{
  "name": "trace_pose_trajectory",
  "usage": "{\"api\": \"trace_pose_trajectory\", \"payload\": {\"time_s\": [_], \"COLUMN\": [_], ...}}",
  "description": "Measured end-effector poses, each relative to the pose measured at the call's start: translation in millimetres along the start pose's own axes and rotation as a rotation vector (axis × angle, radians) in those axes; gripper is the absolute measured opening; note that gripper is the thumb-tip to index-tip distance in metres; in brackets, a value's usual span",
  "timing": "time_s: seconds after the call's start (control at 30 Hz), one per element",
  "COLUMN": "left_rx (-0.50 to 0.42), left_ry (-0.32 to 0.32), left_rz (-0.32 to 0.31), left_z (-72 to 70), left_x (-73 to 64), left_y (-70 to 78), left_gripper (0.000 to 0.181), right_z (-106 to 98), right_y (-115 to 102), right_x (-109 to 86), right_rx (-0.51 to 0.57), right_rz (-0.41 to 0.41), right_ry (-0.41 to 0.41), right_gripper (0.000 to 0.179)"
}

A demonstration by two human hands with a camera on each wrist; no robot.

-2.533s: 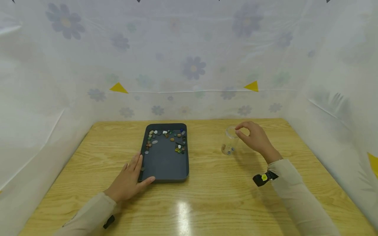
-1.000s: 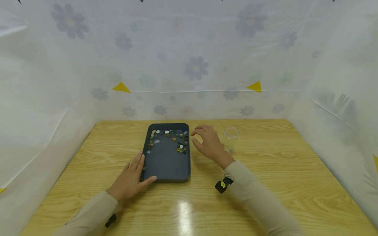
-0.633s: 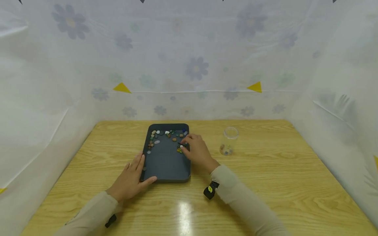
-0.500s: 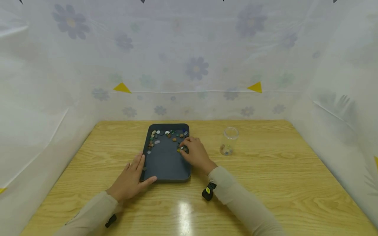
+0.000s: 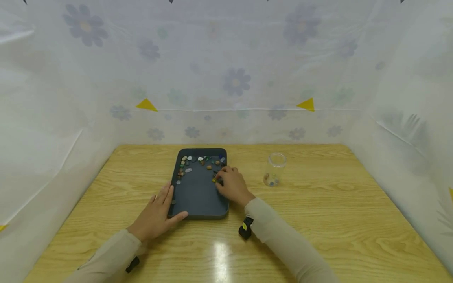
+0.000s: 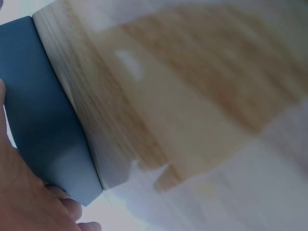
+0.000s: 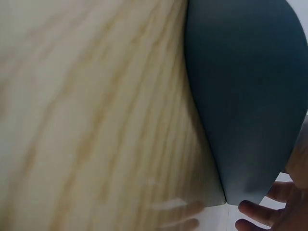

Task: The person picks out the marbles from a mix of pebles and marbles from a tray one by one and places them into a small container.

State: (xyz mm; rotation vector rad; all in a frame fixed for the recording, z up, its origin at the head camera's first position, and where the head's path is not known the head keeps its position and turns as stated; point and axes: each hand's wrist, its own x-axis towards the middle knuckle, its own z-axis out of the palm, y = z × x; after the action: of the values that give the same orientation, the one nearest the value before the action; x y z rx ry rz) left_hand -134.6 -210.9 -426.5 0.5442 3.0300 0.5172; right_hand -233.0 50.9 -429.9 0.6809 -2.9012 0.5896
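A dark grey rectangular tray [image 5: 198, 196] holds small coloured pebbles, mostly along its far and side walls. My left hand [image 5: 152, 218] lies against its near-left corner, fingers along the left wall and thumb over the front rim. Reaching over the right wall, my right hand [image 5: 233, 185] has bent thumb and index fingertips down among the yellow pebbles [image 5: 214, 180]; I cannot tell whether a pebble is between them. To the right stands a clear jar [image 5: 276, 169], uncapped, with several pebbles at its bottom. In both wrist views the tray's outer wall hides the pebbles.
The wood-grain table [image 5: 318, 220] carries the tray and jar. White flowered sheeting [image 5: 198, 70] encloses it at the back and both sides, with yellow triangles [image 5: 146, 105] on it. Black straps with small devices [image 5: 245, 228] sit at both wrists.
My right hand has moved left from the jar's mouth to the tray's right side, its fingertips lowering among the pebbles there. The left hand has stayed at the tray's corner.
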Motion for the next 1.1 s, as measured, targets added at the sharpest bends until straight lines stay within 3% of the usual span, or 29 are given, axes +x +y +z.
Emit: {"api": "trace_pose_trajectory", "payload": {"time_s": [0.27,1.1], "left_rx": [0.004,0.016], "left_ry": [0.001,0.014], "left_rz": [-0.003,0.017], "left_z": [0.8,0.8], "left_x": [-0.4,2.4], "left_y": [0.0,0.1], "left_gripper": [0.099,0.098], "right_z": [4.4,3.7], "right_y": [-3.0,-2.5], "right_x": [5.7,5.4], "right_rx": [-0.081,-0.089], "right_rz": [0.038,0.042], "right_ry": [0.021,0.004], "right_gripper": [0.009,0.008]}}
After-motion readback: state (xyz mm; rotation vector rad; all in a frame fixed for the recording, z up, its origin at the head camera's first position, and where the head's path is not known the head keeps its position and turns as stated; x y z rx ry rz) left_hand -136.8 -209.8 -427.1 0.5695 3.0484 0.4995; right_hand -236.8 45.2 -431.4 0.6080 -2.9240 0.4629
